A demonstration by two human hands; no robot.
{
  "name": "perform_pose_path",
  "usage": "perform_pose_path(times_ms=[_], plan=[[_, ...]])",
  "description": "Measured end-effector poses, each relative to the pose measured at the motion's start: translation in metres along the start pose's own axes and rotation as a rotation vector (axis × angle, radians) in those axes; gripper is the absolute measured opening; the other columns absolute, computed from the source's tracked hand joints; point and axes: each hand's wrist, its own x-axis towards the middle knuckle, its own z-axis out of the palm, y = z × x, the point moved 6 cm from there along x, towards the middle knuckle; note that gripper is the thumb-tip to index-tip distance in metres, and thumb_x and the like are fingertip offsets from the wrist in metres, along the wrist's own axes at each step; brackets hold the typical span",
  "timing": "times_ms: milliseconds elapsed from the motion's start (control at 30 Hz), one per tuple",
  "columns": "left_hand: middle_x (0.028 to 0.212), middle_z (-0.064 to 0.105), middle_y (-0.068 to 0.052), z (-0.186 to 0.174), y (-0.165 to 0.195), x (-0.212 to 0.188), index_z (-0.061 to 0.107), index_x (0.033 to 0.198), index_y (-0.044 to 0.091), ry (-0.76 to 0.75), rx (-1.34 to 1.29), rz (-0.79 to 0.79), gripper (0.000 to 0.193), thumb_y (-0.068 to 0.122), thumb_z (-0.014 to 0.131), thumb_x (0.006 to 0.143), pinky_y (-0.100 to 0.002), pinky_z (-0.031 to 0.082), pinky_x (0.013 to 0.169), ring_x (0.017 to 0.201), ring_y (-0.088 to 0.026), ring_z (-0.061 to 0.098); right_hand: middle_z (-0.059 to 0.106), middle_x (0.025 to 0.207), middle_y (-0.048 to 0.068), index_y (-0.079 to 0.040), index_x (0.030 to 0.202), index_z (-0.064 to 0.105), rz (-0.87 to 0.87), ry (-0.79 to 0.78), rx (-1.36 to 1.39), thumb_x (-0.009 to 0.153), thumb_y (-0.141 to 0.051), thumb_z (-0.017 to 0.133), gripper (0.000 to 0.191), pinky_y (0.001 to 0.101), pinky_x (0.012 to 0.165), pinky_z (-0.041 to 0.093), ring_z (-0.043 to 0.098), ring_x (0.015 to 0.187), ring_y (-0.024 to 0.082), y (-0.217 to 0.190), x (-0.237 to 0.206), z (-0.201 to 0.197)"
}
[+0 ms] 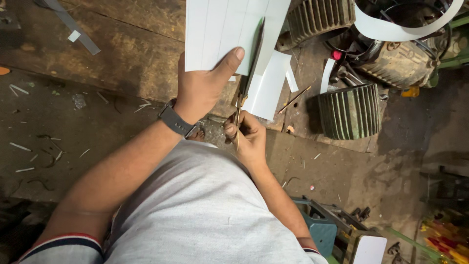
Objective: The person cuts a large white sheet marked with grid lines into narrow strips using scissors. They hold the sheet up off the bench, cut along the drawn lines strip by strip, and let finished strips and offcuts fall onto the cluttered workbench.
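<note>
As scissors (246, 88) cut, left grip (200, 88) pinches sheet (220, 34)

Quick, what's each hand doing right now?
Left hand: closed on the white ruled paper sheet.
Right hand: closed on the metal scissors cutting that sheet.

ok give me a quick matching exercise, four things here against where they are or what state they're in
Things:
1. white sheet
2. scissors
3. watch
4. ribbed motor

Places or states:
A. on the left wrist
B. on the floor at right, untouched
C. held up by the left hand
D. worked by the right hand, blades on a sheet edge

Pairs: 1-C, 2-D, 3-A, 4-B
</note>
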Motion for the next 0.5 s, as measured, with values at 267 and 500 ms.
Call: perform_pose_path(times_ms=[267,500], plan=[[0.098,0.075,-0.007,0.013,0.005,-0.017,0.070,0.116,-0.002,-0.058,-0.057,0.036,0.032,0.027,0.073,0.104,-0.030,0.058,0.078,0.088,-0.013,0.069,0.062,0.086,0.001,-0.004,0.092,0.059,-0.025,0.038,0.034,0.097,-0.039,0.076,0.039,0.0233,0.060,0.049,0.057,0.069,0.007,-0.005,0.006,-0.011],[0.085,0.068,-0.009,-0.003,-0.006,-0.009,0.070,0.106,-0.004,-0.082,-0.013,-0.128,0.031,0.028,0.072,0.105,-0.032,0.051,0.071,0.079,-0.015,0.063,0.063,0.086,0.001,-0.005,0.089,0.058,0.041,0.040,0.042,0.095,-0.039,0.076,0.039,0.0239,0.058,0.051,0.057,0.068,0.007,0.004,0.006,-0.012]])
